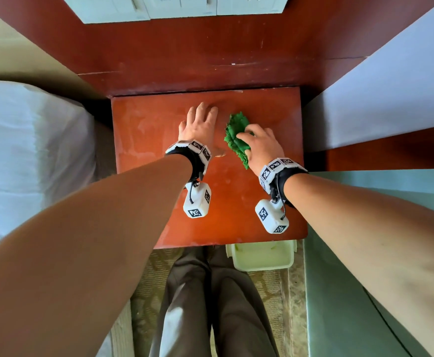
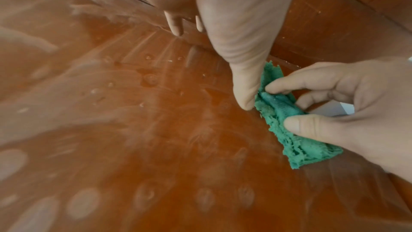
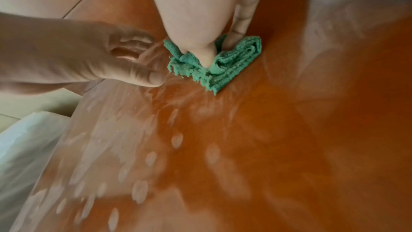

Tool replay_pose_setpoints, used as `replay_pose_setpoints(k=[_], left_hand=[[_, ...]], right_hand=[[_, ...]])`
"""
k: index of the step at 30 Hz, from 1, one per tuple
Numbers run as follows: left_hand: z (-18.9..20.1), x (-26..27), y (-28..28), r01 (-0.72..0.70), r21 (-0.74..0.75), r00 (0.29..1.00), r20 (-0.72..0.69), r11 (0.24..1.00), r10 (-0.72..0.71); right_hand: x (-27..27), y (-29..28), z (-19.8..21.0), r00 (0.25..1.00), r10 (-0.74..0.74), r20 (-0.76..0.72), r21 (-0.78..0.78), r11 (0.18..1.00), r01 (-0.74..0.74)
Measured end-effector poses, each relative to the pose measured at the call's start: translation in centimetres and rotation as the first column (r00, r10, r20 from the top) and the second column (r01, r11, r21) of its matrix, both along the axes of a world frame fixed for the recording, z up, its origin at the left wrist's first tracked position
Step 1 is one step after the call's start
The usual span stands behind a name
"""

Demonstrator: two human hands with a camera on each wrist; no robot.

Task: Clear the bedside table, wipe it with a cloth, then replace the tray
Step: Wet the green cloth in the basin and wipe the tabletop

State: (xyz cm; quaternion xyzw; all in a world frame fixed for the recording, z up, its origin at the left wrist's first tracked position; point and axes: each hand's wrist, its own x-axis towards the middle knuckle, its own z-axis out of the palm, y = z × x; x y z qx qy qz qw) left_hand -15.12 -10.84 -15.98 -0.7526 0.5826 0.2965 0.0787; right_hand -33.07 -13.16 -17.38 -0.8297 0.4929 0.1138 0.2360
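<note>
Both forearms are bare. Each wrist wears a black strap (image 1: 196,163) ringed with white blocks printed with black square markers; below each strap hangs a white marked camera cube (image 1: 197,203) on a short black cable. Brown trousers (image 1: 205,300) cover the legs.

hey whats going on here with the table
A person is wiping the bedside table. Their right hand pinches a crumpled green cloth against the wood, while the left hand rests flat beside it. The top shows streaks. A pale tray waits on the floor.
</note>
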Motion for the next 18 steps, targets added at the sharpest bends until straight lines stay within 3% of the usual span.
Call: replay_pose_setpoints(k=[6,12,18], left_hand=[[0.9,5.3,3.9,-0.119,0.062,0.992,0.05,0.991,0.116],[1.3,10.6,9.4,-0.244,0.078,0.966,0.109,0.967,0.235],[0.4,11.8,15.1,-0.249,0.06,0.965,0.105,0.967,0.242]], right_hand=[[1.6,0.6,0.0,0.993,-0.102,0.051,0.007,0.995,0.102],[3.6,1.6,0.3,0.941,-0.329,0.085,0.007,0.944,0.329],[4.8,1.5,0.2,0.955,-0.291,-0.05,-0.045,0.956,0.289]])
